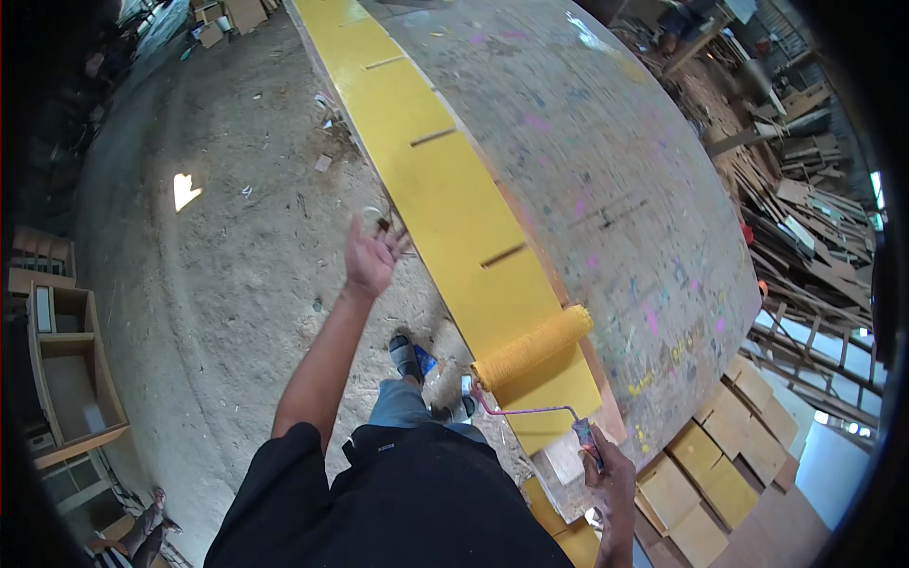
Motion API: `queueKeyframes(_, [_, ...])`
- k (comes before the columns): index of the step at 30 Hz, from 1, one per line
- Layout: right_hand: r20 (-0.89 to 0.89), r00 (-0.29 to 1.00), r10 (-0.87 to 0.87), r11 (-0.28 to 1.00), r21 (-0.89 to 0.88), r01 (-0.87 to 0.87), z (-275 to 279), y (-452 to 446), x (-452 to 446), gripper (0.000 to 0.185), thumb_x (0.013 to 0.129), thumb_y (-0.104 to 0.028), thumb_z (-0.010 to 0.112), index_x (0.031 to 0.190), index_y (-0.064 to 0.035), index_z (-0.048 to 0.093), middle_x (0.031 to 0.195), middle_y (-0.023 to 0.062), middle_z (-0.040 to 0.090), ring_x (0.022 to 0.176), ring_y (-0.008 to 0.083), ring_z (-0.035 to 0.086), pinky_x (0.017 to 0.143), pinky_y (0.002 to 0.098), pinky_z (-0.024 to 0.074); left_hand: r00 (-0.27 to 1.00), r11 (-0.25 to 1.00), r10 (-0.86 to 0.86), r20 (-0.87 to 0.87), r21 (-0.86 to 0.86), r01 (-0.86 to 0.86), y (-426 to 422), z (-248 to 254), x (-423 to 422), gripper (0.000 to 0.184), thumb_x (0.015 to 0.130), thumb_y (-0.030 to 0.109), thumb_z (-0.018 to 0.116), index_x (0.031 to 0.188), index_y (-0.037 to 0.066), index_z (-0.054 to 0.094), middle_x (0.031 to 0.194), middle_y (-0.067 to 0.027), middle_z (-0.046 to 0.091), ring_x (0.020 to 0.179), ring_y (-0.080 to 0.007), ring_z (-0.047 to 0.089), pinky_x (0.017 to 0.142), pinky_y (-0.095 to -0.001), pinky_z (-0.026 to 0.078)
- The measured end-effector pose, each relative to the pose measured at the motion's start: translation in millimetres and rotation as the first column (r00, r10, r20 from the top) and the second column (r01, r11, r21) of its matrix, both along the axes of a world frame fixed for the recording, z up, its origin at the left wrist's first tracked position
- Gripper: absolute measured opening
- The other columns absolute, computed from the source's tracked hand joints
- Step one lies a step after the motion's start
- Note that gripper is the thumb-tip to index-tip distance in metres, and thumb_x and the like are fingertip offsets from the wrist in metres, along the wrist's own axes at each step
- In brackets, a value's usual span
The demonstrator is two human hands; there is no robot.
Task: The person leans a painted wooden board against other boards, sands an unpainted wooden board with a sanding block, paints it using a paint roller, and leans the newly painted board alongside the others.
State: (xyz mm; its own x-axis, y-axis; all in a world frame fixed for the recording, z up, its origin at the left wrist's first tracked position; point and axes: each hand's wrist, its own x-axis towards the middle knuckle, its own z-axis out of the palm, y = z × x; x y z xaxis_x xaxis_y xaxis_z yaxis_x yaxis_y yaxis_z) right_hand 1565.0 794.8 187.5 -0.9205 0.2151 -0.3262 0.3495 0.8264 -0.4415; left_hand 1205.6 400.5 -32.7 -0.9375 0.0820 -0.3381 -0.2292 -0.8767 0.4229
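My right hand is wrapped round the handle of a paint roller. Its yellow, paint-covered sleeve lies across the near end of a long yellow board. Several narrow slots run crosswise in the board, and its surface looks wet and glossy in places. Left of the board, my left hand is held out with its fingers spread. Nothing is in it, and its fingertips are close to the board's left edge; I cannot tell whether they touch.
The board lies along the left edge of a large paint-spotted table. Yellow and plain panels lean at the lower right, with scrap wood piled beyond. A wooden cabinet stands at left; another person's legs show at lower left.
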Motion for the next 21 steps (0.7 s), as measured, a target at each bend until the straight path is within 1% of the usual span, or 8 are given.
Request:
queueKeyframes(3, [-0.031, 0.999, -0.013, 0.999, -0.047, 0.011, -9, -17, -45, 0.052, 0.092, -0.005, 0.076, 0.143, -0.0077, 0.064, 0.099, 0.0178, 0.075, 0.082, 0.0265, 0.074, 0.073, 0.0351, 0.0574, 0.997, 0.998, -0.047, 0.059, 0.04, 0.044, -4, 6, -2, 0.089, 0.102, 0.067, 0.051, 0.152, -0.004, 0.033, 0.154, -0.0196, 0.044, 0.143, -0.0399, 0.049, 0.122, -0.0552, 0.038])
queueKeyframes(5, [-0.03, 0.998, 0.047, 0.998, 0.03, -0.047, -9, -30, -78, 0.052, 0.093, -0.014, 0.077, 0.143, -0.0135, 0.064, 0.096, 0.0142, 0.076, 0.083, 0.0301, 0.076, 0.073, 0.0404, 0.0593, 0.992, 0.996, -0.089, 0.085, 0.038, 0.086, -5, 9, -3, 0.092, 0.103, 0.067, 0.048, 0.157, -0.004, 0.027, 0.159, -0.0187, 0.041, 0.143, -0.04, 0.049, 0.122, -0.0543, 0.039])
queueKeyframes(11, [-0.023, 0.997, 0.071, 0.997, 0.026, -0.071, -15, -71, -165, 0.051, 0.094, -0.013, 0.075, 0.144, -0.0125, 0.064, 0.097, 0.0158, 0.075, 0.084, 0.0309, 0.075, 0.073, 0.0403, 0.0585, 0.985, 0.987, -0.157, 0.077, 0.04, 0.154, -21, 11, -8, 0.094, 0.106, 0.066, 0.043, 0.162, -0.005, 0.018, 0.167, -0.019, 0.029, 0.144, -0.0409, 0.049, 0.123, -0.0529, 0.038])
queueKeyframes(13, [-0.055, 0.995, 0.084, 0.996, 0.0, -0.084, -17, -82, -191, 0.051, 0.094, -0.014, 0.074, 0.144, -0.0126, 0.064, 0.097, 0.0158, 0.074, 0.084, 0.0311, 0.074, 0.073, 0.0405, 0.0581, 0.984, 0.986, -0.169, 0.05, 0.002, 0.169, -36, 17, -11, 0.094, 0.106, 0.065, 0.043, 0.164, -0.004, 0.014, 0.169, -0.0155, 0.026, 0.146, -0.0406, 0.048, 0.122, -0.0533, 0.039])
queueKeyframes(15, [-0.082, 0.992, 0.095, 0.995, -0.03, -0.098, -16, -97, -219, 0.05, 0.095, -0.014, 0.074, 0.144, -0.0126, 0.064, 0.097, 0.0159, 0.074, 0.084, 0.0313, 0.074, 0.073, 0.0407, 0.0577, 0.977, 0.968, -0.209, 0.046, -0.136, 0.213, -56, 22, -13, 0.09, 0.107, 0.063, 0.041, 0.165, -0.002, 0.015, 0.17, -0.012, 0.027, 0.146, -0.0401, 0.048, 0.121, -0.0524, 0.039])
queueKeyframes(17, [-0.039, 0.997, 0.066, 0.998, -0.012, -0.066, -8, -117, -249, 0.048, 0.094, -0.008, 0.073, 0.141, -0.0081, 0.065, 0.106, 0.0188, 0.076, 0.089, 0.0299, 0.076, 0.078, 0.0367, 0.0585, 0.976, 0.959, -0.215, 0.018, -0.183, 0.215, -86, 18, -17, 0.082, 0.109, 0.061, 0.038, 0.165, 0.003, 0.02, 0.17, -0.0083, 0.03, 0.146, -0.0399, 0.049, 0.12, -0.0519, 0.04])
queueKeyframes(19, [-0.039, 0.997, 0.069, 0.997, -0.024, -0.07, -12, -130, -277, 0.047, 0.094, -0.01, 0.073, 0.141, -0.0077, 0.065, 0.106, 0.0189, 0.076, 0.09, 0.0306, 0.076, 0.079, 0.0373, 0.0583, 0.98, 0.932, -0.201, -0.011, -0.311, 0.188, -119, 18, -23, 0.074, 0.111, 0.058, 0.034, 0.164, 0.006, 0.026, 0.169, -0.0072, 0.033, 0.145, -0.0405, 0.049, 0.12, -0.0527, 0.039])
queueKeyframes(21, [-0.047, 0.996, 0.073, 0.997, -0.031, -0.074, -15, -145, -306, 0.047, 0.095, -0.011, 0.073, 0.141, -0.0073, 0.065, 0.106, 0.019, 0.076, 0.092, 0.0313, 0.076, 0.08, 0.0379, 0.0582, 0.986, 0.928, -0.165, -0.023, -0.341, 0.148, -155, 18, -34, 0.071, 0.112, 0.056, 0.032, 0.163, 0.007, 0.03, 0.168, -0.0057, 0.034, 0.145, -0.0406, 0.049, 0.12, -0.0533, 0.039])
